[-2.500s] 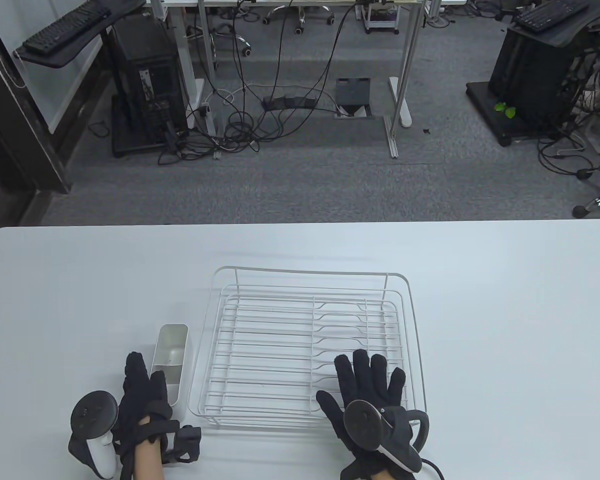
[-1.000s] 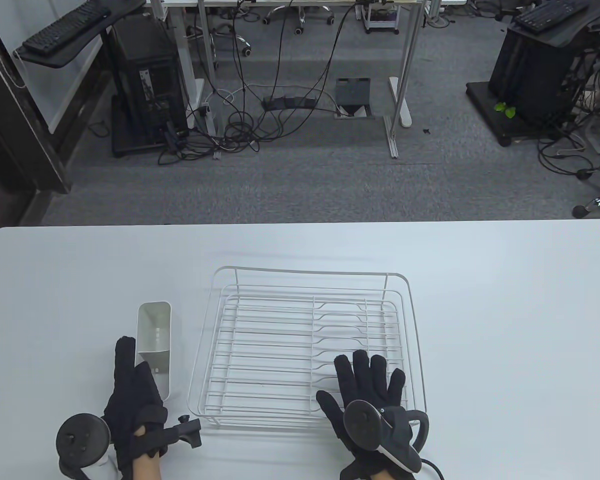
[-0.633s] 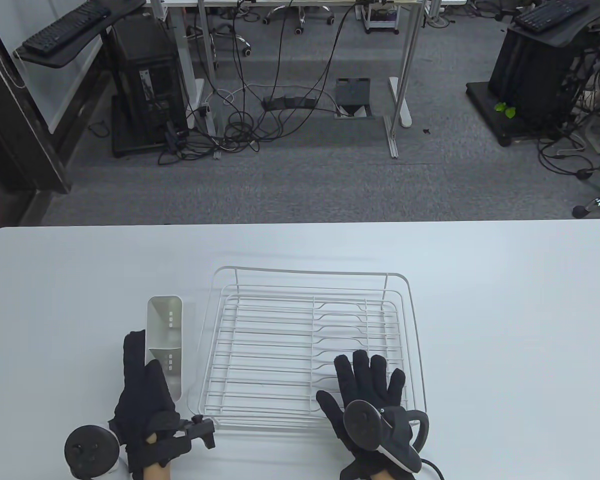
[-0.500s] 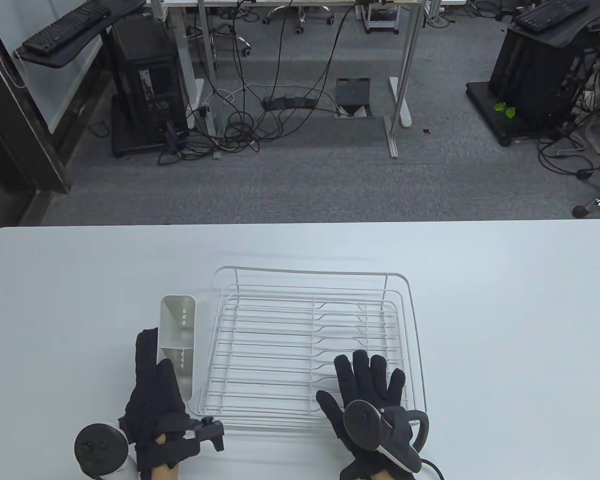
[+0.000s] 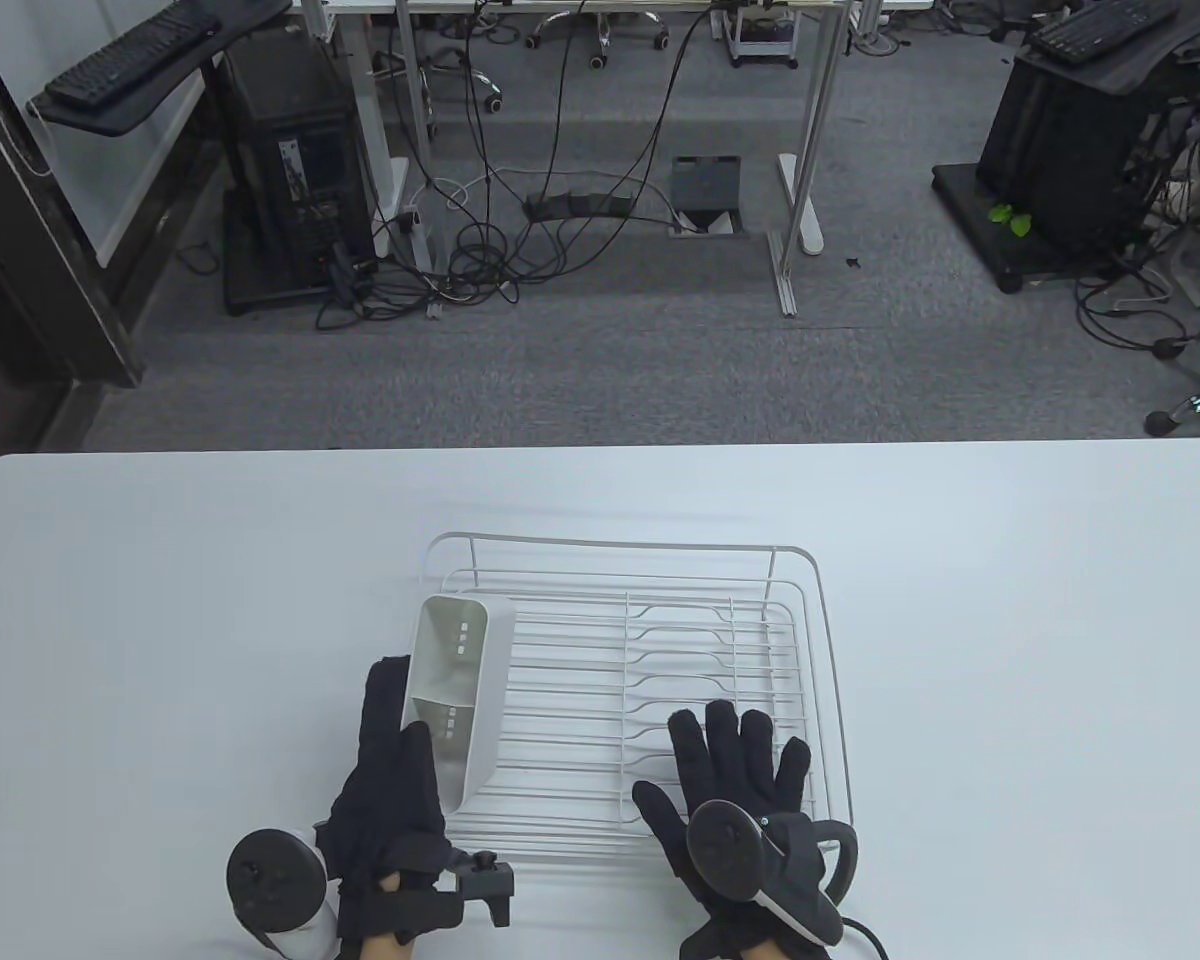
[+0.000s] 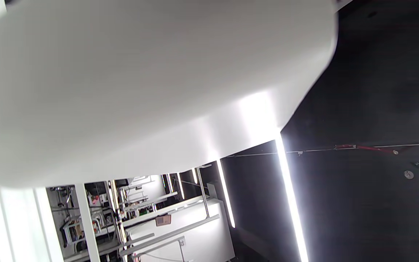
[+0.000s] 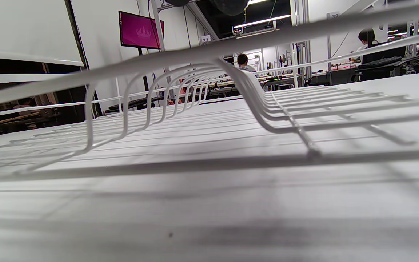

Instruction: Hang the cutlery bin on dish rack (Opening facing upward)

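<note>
Half a second ago the bin [image 5: 457, 690] hung just left of the rack [image 5: 820, 640]; now the left hand [image 5: 390, 790] grips it, tilted, over the rack's left rail, nearly ready to hook on, while the right hand [image 5: 735, 775] rests spread flat on the rack.

Left hand [image 5: 390, 800] fingers hidden behind cutlery bin [image 5: 455, 680].
</note>
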`<act>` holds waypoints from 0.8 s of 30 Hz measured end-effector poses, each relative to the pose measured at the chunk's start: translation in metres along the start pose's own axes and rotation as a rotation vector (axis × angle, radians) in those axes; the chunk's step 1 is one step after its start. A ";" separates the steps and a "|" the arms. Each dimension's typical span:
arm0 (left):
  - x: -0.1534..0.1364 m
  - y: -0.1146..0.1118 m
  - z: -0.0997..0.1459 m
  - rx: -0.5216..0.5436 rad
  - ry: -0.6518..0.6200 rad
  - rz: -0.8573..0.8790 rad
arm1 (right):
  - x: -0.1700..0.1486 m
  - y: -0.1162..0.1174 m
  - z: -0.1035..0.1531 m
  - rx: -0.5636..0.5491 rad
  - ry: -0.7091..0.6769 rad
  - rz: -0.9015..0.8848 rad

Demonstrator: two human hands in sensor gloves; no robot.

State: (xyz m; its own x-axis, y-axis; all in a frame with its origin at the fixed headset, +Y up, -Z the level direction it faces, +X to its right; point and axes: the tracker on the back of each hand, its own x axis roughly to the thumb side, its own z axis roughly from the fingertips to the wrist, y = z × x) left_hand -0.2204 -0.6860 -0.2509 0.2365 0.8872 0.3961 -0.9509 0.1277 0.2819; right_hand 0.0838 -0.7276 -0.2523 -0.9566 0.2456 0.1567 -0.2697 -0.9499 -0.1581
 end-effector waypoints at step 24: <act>0.004 -0.049 0.021 -0.133 -0.036 0.019 | 0.001 0.000 0.000 -0.017 -0.003 -0.016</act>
State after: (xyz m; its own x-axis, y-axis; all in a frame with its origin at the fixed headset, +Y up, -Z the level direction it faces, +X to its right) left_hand -0.1686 -0.6980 -0.2446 0.2234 0.8738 0.4319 -0.9726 0.1710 0.1573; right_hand 0.0833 -0.7272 -0.2518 -0.9519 0.2598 0.1624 -0.2866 -0.9425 -0.1722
